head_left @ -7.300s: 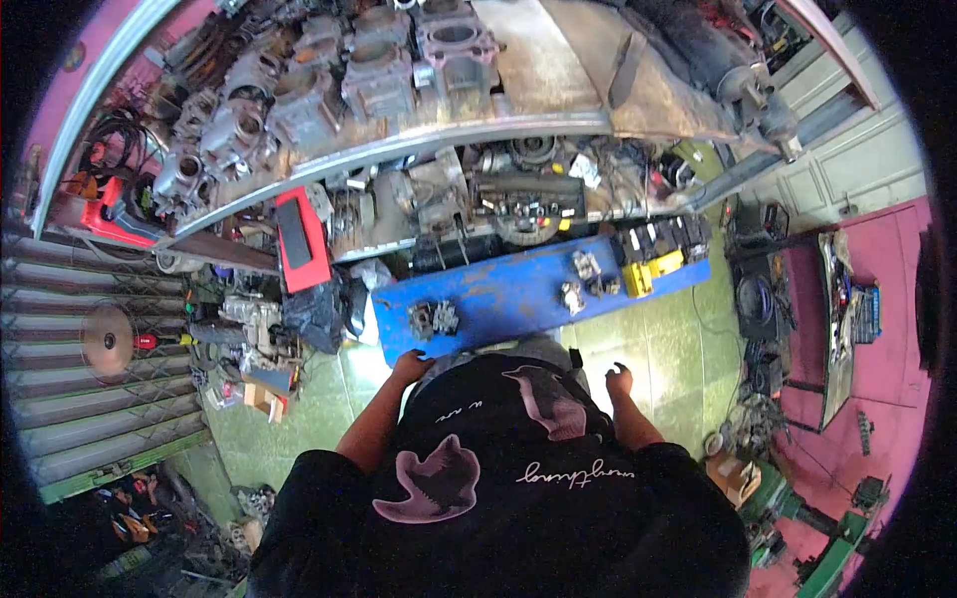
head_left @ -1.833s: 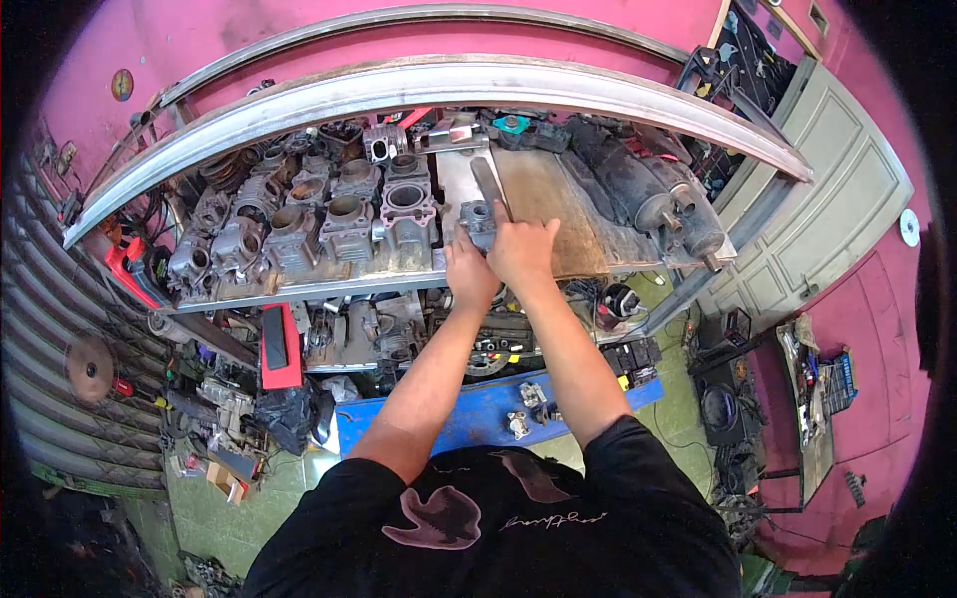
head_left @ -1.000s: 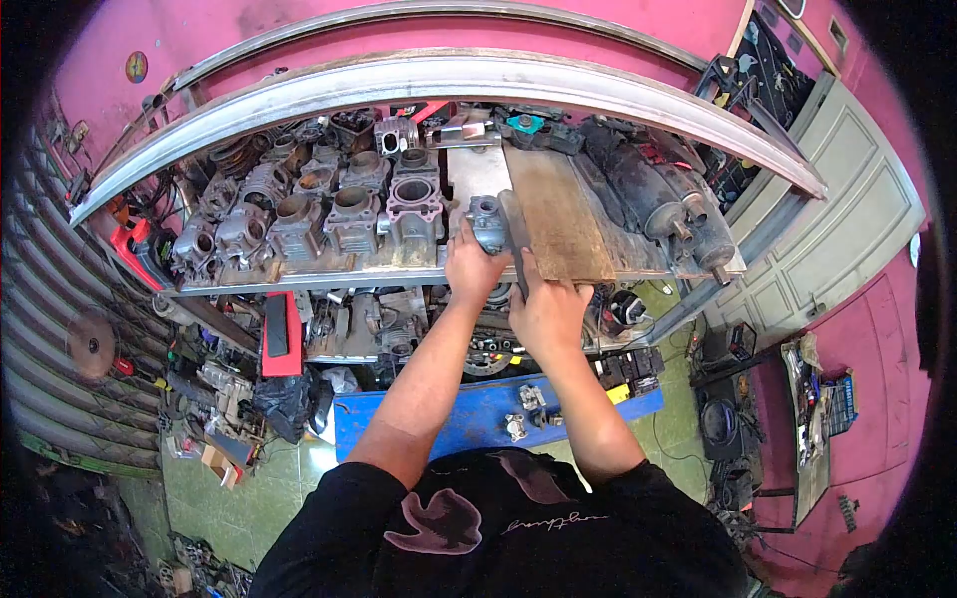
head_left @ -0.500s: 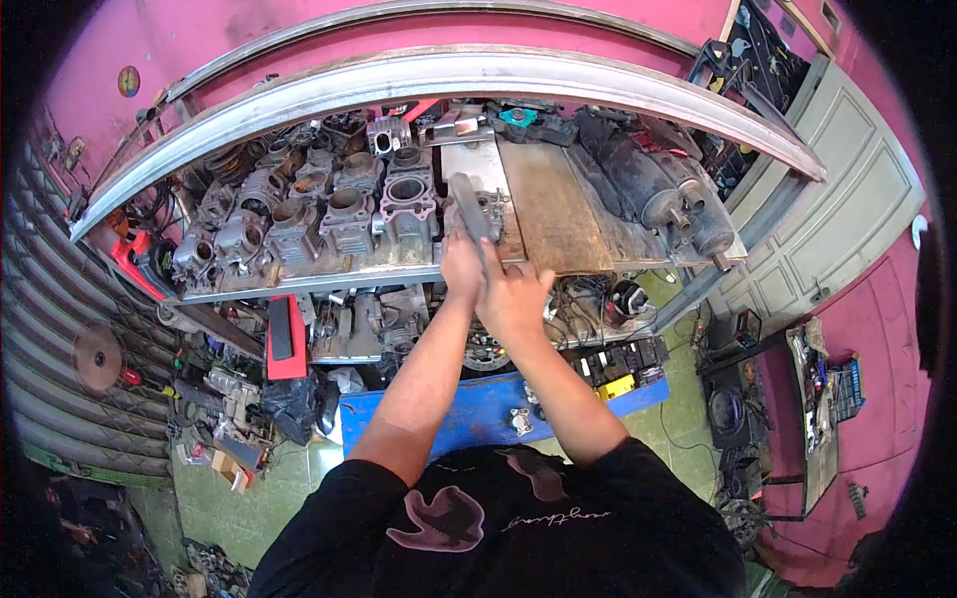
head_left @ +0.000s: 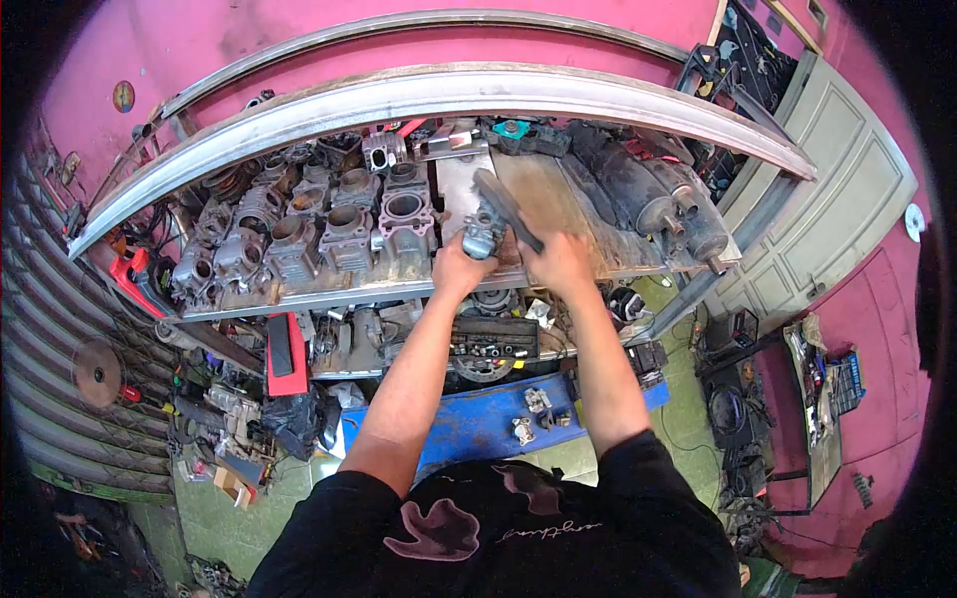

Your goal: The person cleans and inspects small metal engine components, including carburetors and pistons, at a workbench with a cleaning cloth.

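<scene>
My left hand (head_left: pixel 462 271) is closed on a small grey carburetor (head_left: pixel 482 237), keeping it over the front of the shelf. In my right hand (head_left: pixel 563 263) is the lower end of a long dark brush (head_left: pixel 510 211), my fingers wrapped round it. The brush slants up and to the left, overlapping the right side of the carburetor in this view. A pale metal sheet (head_left: pixel 459 189) and a brown wooden board (head_left: pixel 558 204) lie on the shelf behind my hands. Left of them stands a grey engine cylinder (head_left: pixel 407 211).
Several more engine cylinders (head_left: pixel 291 244) fill the shelf's left side, and exhaust mufflers (head_left: pixel 688 229) lie at its right. A metal beam (head_left: pixel 449 85) spans above. Below, a socket tray (head_left: pixel 493 339) sits over a blue bench (head_left: pixel 469 419) holding small metal parts (head_left: pixel 536 401).
My hands have moved apart, the right one shifting right. The brush has tilted further left, and the carburetor now shows clearly in my left hand. The view has shifted slightly.
</scene>
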`<state>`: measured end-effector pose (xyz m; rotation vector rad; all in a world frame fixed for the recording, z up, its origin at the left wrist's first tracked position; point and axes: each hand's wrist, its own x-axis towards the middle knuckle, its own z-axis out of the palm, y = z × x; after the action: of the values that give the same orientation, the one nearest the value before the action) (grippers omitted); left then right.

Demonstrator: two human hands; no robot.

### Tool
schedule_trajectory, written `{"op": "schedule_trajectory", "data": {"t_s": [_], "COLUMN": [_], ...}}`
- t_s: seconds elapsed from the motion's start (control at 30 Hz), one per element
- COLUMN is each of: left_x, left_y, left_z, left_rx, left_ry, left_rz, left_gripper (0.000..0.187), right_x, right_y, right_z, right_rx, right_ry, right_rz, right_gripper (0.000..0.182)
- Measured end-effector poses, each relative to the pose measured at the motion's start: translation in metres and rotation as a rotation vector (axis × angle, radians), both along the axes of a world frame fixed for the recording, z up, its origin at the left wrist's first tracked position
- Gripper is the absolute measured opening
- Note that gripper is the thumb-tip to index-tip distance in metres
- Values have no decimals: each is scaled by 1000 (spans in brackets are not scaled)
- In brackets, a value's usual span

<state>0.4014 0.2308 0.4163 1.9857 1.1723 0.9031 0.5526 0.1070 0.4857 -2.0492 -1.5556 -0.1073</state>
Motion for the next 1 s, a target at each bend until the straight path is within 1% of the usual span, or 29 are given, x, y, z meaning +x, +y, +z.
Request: {"op": "schedule_trajectory", "data": {"t_s": [0.03, 0.07, 0.1, 0.13, 0.17, 0.2, 0.23, 0.27, 0.3, 0.33, 0.4, 0.43, 0.47, 0.5, 0.53, 0.57, 0.63, 0.7, 0.77, 0.8, 0.83, 0.9, 0.93, 0.97, 1.0], "left_x": [1, 2, 5, 8, 10, 13, 12, 11, 10, 10, 14, 16, 17, 18, 21, 21, 20, 19, 17, 17, 17, 14, 15, 15, 15], "left_y": [0, 4, 6, 9, 12, 18, 22, 26, 29, 36, 48, 46, 43, 41, 39, 39, 34, 27, 29, 30, 28, 19, 28, 29, 29], "left_z": [1, -2, -1, -2, -2, -1, -1, -1, -1, -6, -23, -19, -12, -9, -7, -6, 0, 9, 13, 9, 10, 8, -3, -6, -10], "left_rx": [-73, -87, -91, -80, -69, -126, -122, -132, -144, -142, -188, -190, -129, -69, 18, 19, 57, 27, -302, -373, -368, -598, -625, -628, -734], "left_ry": [10, -50, -49, 19, 89, 133, 140, 133, 123, 125, -15, -22, 76, 176, 181, 175, 159, 183, 25, -32, -33, -229, -216, -210, -301], "left_rz": [-20, -43, -46, -15, 17, 37, 36, -18, -70, -67, -209, -199, -203, -206, -215, -201, -231, -184, -317, -384, -376, -387, -371, -367, -288], "left_gripper": [75, 69, 69, 68, 68, 67, 67, 66, 66, 66, 66, 66, 68, 70, 73, 73, 76, 73, 65, 51, 51, 40, 37, 37, 39], "right_x": [2, 11, 20, 22, 24, 27, 26, 25, 20, 14, 3, 1, -6, -18, -21, -20, -4, 13, 27, 30, 31, 26, 26, 26, 27], "right_y": [13, 26, 39, 44, 40, 34, 26, 14, -3, -20, -49, -55, -63, -78, -85, -88, -95, -103, -107, -110, -110, -113, -107, -99, -90], "right_z": [17, 22, 26, 30, 30, 30, 31, 26, 17, 9, -23, -49, -73, -77, -92, -100, -102, -98, -95, -96, -95, -94, -95, -92, -88], "right_rx": [-123, -129, -198, -267, -270, -285, -295, -290, -221, -153, 68, 357, 326, 71, 160, 248, 261, 275, 303, 285, 289, 312, 397, 395, 393], "right_ry": [-12, -11, -51, -93, -91, -56, -19, -12, -60, -110, -97, -319, -164, -66, -29, 8, 43, 74, 160, 186, 187, 191, 143, 150, 38], "right_rz": [-19, -23, -1, 23, 24, 48, 70, 69, 53, 38, 7, -11, -11, -105, -95, -84, -50, -24, -4, -29, -21, -20, 42, 42, 80], "right_gripper": [49, 49, 49, 49, 49, 50, 50, 50, 53, 56, 59, 60, 61, 63, 63, 62, 61, 59, 58, 58, 58, 59, 59, 59, 59]}}
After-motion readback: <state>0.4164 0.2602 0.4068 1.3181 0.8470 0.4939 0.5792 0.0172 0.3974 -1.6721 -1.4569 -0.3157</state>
